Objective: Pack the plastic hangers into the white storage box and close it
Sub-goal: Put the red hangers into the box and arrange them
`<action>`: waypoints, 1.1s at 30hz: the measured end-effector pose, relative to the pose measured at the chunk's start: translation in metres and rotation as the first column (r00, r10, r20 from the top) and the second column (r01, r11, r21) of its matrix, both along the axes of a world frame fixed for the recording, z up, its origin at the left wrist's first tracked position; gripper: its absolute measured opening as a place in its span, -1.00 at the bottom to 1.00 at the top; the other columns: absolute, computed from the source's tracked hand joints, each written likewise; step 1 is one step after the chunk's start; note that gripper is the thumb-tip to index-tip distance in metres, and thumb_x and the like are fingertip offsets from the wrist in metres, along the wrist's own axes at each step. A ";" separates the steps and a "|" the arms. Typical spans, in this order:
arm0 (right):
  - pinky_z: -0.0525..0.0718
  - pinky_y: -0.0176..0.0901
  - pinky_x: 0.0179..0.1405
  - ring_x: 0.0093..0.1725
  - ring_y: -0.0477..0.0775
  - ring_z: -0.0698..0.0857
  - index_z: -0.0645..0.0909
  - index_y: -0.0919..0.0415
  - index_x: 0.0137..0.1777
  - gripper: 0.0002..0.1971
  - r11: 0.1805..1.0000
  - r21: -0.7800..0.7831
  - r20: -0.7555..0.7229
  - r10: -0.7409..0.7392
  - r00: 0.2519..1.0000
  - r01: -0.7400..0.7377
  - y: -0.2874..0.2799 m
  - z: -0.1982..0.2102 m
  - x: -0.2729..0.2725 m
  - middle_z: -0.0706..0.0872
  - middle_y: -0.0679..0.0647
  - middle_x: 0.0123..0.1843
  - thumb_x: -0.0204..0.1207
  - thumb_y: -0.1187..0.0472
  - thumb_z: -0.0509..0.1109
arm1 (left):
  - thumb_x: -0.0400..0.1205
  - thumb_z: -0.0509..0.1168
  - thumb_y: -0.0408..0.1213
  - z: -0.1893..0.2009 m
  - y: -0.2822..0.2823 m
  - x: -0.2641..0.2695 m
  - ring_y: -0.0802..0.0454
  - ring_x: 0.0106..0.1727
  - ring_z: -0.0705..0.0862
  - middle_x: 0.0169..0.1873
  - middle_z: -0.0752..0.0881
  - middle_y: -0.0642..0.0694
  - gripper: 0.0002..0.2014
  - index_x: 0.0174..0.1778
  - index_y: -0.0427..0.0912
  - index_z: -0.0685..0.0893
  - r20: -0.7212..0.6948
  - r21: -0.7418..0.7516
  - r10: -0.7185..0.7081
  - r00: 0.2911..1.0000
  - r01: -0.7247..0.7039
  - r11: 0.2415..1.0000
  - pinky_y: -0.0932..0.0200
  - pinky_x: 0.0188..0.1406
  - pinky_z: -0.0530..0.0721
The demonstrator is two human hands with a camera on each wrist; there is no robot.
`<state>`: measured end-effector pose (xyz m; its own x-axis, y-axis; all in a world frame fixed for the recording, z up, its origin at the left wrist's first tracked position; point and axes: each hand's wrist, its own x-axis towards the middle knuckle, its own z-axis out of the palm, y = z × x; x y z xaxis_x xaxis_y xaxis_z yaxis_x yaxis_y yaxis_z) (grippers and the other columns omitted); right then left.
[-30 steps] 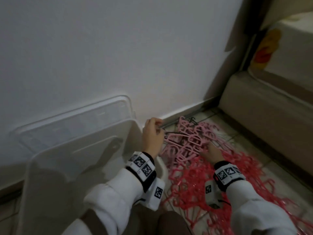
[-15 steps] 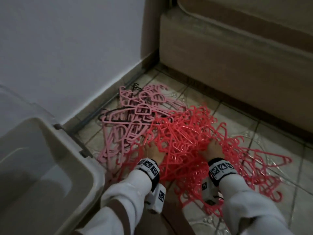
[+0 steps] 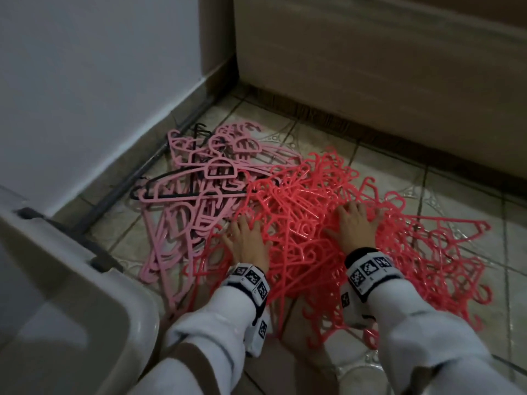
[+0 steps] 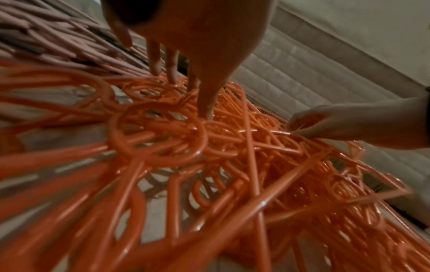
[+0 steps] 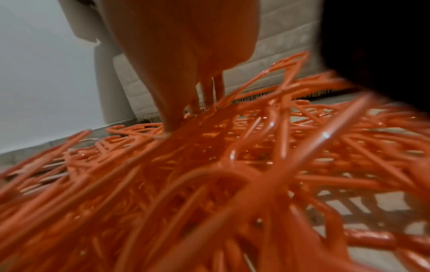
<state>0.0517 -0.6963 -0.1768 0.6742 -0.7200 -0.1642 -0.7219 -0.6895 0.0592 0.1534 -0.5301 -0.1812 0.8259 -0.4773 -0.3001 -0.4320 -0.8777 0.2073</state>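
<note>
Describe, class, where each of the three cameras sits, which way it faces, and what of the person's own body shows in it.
Head: worn on the head, looking down at the red hangers, pink hangers and white storage box; both hands and sleeves show.
Left wrist: low along the left hand, fingers in the red pile; the right hand shows too.
Right wrist: low along the right hand over the red pile.
Shared: all see the red hangers.

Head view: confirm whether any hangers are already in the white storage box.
No: the visible part of the white storage box is bare; the hangers lie on the floor.
</note>
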 end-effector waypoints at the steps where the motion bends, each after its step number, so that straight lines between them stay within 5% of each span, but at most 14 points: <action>1: 0.10 0.39 0.52 0.49 0.12 0.32 0.40 0.08 0.44 -0.44 1.000 0.022 0.036 0.010 0.999 -0.011 0.002 0.000 0.000 0.41 0.07 0.46 0.48 -0.10 0.37 | 0.64 0.24 -0.02 -0.001 0.001 0.000 -0.17 0.61 0.07 0.59 0.16 -0.14 -0.45 0.55 -0.01 0.28 0.006 -0.030 -0.019 1.000 0.019 0.999 -0.24 0.53 0.09; 5: 0.21 0.29 0.48 0.51 0.15 0.32 0.30 0.06 0.52 -0.45 0.997 0.070 0.111 0.021 0.994 -0.029 0.018 0.004 -0.001 0.42 0.05 0.50 0.55 0.06 0.35 | 0.61 0.31 -0.08 -0.004 0.001 -0.003 -0.23 0.59 0.11 0.58 0.16 -0.29 -0.26 0.60 -0.19 0.07 -0.100 -0.161 0.092 0.991 -0.107 0.981 -0.12 0.55 0.21; 10: 0.21 0.22 0.44 0.47 0.09 0.36 0.34 0.10 0.45 -0.53 0.997 0.066 0.114 0.036 0.993 -0.044 0.030 0.007 -0.003 0.48 0.03 0.44 0.57 0.09 0.31 | 0.61 0.32 -0.07 -0.004 -0.002 -0.005 -0.25 0.61 0.07 0.60 0.09 -0.28 -0.29 0.61 -0.07 0.13 -0.133 -0.132 0.114 0.985 -0.131 0.983 -0.23 0.58 0.09; 13: 0.20 0.15 0.43 0.43 0.11 0.42 0.40 0.12 0.43 -0.59 0.994 0.071 0.110 0.079 0.991 -0.087 0.030 0.009 0.003 0.52 0.05 0.40 0.59 0.11 0.27 | 0.65 0.26 -0.10 -0.002 -0.010 -0.011 -0.30 0.60 0.08 0.62 0.03 -0.25 -0.48 0.54 0.02 0.32 -0.153 -0.145 0.020 0.988 -0.043 0.988 -0.25 0.55 0.06; 19: 0.15 0.23 0.45 0.38 0.12 0.47 0.45 0.13 0.37 -0.67 0.989 0.100 0.109 0.097 0.989 -0.108 0.034 0.017 0.018 0.65 0.07 0.29 0.62 0.15 0.20 | 0.66 0.25 -0.15 0.001 -0.022 -0.019 -0.29 0.41 0.41 0.56 0.16 -0.25 -0.67 0.34 -0.09 0.56 -0.228 -0.269 -0.031 0.973 -0.033 0.962 -0.09 0.39 0.42; 25: 0.23 0.18 0.43 0.26 0.10 0.59 0.59 0.03 0.23 -0.75 0.990 0.107 0.311 0.058 0.949 -0.095 0.027 0.034 0.017 0.74 0.01 0.14 0.55 0.15 0.34 | 0.65 0.28 -0.25 0.022 -0.031 -0.016 -0.17 0.34 0.48 0.41 0.25 -0.20 -0.73 0.24 -0.24 0.65 -0.361 -0.416 -0.010 0.933 -0.152 0.897 0.11 0.38 0.43; 28: 0.49 0.03 0.23 0.13 0.14 0.70 0.64 0.07 0.14 -0.77 0.986 0.131 0.443 0.037 0.896 -0.106 0.023 0.043 0.015 0.78 0.06 0.05 0.49 0.21 0.39 | 0.65 0.23 -0.22 0.041 -0.039 -0.020 -0.26 0.39 0.45 0.45 0.21 -0.30 -0.71 0.21 -0.30 0.63 -0.438 -0.421 0.003 0.899 -0.208 0.883 0.06 0.46 0.36; 30: 0.58 -0.05 0.05 0.05 0.18 0.73 0.67 0.12 0.10 -0.76 0.974 0.182 0.501 0.026 0.865 -0.135 0.021 0.053 0.013 0.79 0.13 0.01 0.44 0.28 0.41 | 0.65 0.23 -0.22 0.049 -0.042 -0.022 -0.24 0.38 0.46 0.47 0.21 -0.32 -0.69 0.26 -0.28 0.61 -0.426 -0.445 0.029 0.904 -0.237 0.864 0.13 0.42 0.36; 33: 0.61 -0.03 0.04 0.07 0.21 0.72 0.64 0.19 0.10 -0.75 0.947 0.244 0.520 0.053 0.853 -0.207 0.021 0.067 0.009 0.78 0.17 0.04 0.42 0.32 0.38 | 0.66 0.21 -0.27 0.062 -0.044 -0.025 -0.20 0.30 0.52 0.43 0.29 -0.26 -0.71 0.30 -0.21 0.59 -0.357 -0.450 0.102 0.928 -0.267 0.852 0.18 0.24 0.33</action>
<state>0.0611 -0.6752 -0.1094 0.8029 -0.5948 0.0403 -0.5010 -0.7098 -0.4952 0.1289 -0.5741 -0.1195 0.8165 -0.4765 -0.3259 -0.1130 -0.6856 0.7192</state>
